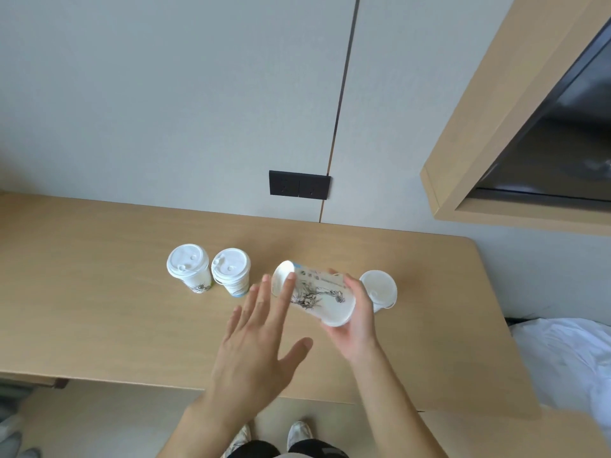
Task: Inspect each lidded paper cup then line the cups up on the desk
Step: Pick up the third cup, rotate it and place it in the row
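My right hand (355, 322) grips a white paper cup (317, 292) with a dark ink drawing, tipped on its side above the desk, its bottom pointing left and its lid end near my palm. My left hand (261, 335) is spread flat, its fingertips touching the cup's bottom rim. Two lidded cups stand upright side by side at the left, one (189, 267) farther left and one (231, 271) beside it. Another lidded cup (380, 287) stands upright just behind my right hand, partly hidden by it.
The wooden desk (99, 292) runs along a pale wall with a black socket plate (299, 184). A wood-framed dark screen (545, 153) hangs at the upper right. White bedding (568, 355) lies past the desk's right end. My shoes (299, 434) show below the front edge.
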A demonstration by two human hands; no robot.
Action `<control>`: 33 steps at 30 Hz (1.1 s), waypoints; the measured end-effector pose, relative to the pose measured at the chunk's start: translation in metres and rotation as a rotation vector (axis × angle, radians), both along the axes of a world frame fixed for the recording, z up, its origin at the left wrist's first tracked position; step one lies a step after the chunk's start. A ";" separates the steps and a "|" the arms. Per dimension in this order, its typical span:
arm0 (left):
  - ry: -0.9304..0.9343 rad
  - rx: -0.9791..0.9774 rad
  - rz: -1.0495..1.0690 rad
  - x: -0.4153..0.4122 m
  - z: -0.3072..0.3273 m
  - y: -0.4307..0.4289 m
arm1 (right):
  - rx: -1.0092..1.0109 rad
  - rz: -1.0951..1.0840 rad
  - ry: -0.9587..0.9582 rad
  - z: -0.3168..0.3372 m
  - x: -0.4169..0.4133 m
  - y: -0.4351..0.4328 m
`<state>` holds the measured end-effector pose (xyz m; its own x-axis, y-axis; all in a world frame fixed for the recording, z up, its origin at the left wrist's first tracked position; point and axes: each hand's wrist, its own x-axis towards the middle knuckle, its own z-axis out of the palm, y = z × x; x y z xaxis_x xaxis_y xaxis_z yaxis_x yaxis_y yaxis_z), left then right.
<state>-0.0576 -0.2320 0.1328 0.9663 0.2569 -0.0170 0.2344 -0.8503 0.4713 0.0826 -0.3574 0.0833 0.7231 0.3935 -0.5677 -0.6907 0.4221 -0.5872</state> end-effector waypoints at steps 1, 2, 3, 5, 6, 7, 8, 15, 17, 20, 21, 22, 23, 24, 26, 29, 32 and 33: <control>0.004 -0.024 0.022 -0.001 -0.008 0.005 | -0.107 0.013 -0.095 0.004 0.003 0.000; 0.011 -0.050 0.035 -0.002 -0.016 0.008 | -0.268 0.032 -0.198 0.010 0.006 -0.002; 0.017 -0.075 0.034 -0.001 -0.025 0.009 | -0.428 0.044 -0.304 0.017 0.009 -0.003; 0.022 -0.139 -0.010 0.004 -0.042 0.005 | -0.616 0.097 -0.529 0.023 0.015 0.000; 0.014 -0.173 -0.049 0.008 -0.050 0.002 | -0.667 0.130 -0.637 0.023 0.016 0.002; -0.008 -0.199 -0.091 0.014 -0.057 -0.001 | -0.732 0.178 -0.744 0.022 0.015 0.004; -0.030 -0.215 -0.126 0.020 -0.064 -0.004 | -0.799 0.221 -0.829 0.019 0.014 0.008; 0.039 -0.447 -0.133 0.042 -0.103 0.013 | -1.119 0.413 -1.075 -0.010 0.029 0.046; 0.073 -0.592 -0.098 0.049 -0.112 0.023 | -1.182 0.463 -1.106 -0.021 0.036 0.059; 0.165 -0.681 -0.018 0.058 -0.128 0.040 | -1.271 0.541 -1.147 -0.038 0.043 0.079; 0.191 -0.690 -0.001 0.061 -0.133 0.045 | -1.294 0.554 -1.150 -0.043 0.045 0.085; 0.209 -0.699 0.005 0.064 -0.138 0.049 | -1.310 0.562 -1.152 -0.048 0.046 0.092; 0.218 -0.711 0.001 0.066 -0.141 0.053 | -1.324 0.567 -1.154 -0.052 0.047 0.098; 0.222 -0.724 -0.006 0.069 -0.145 0.057 | -1.336 0.573 -1.153 -0.057 0.048 0.104; 0.239 -0.739 -0.013 0.074 -0.152 0.065 | -1.350 0.572 -1.146 -0.066 0.050 0.116; 0.273 -0.737 -0.022 0.080 -0.168 0.079 | -1.364 0.549 -1.144 -0.080 0.053 0.129; 0.310 -0.737 -0.010 0.082 -0.180 0.091 | -1.368 0.533 -1.148 -0.092 0.054 0.140; 0.319 -0.741 -0.003 0.082 -0.184 0.094 | -1.370 0.530 -1.146 -0.095 0.054 0.144</control>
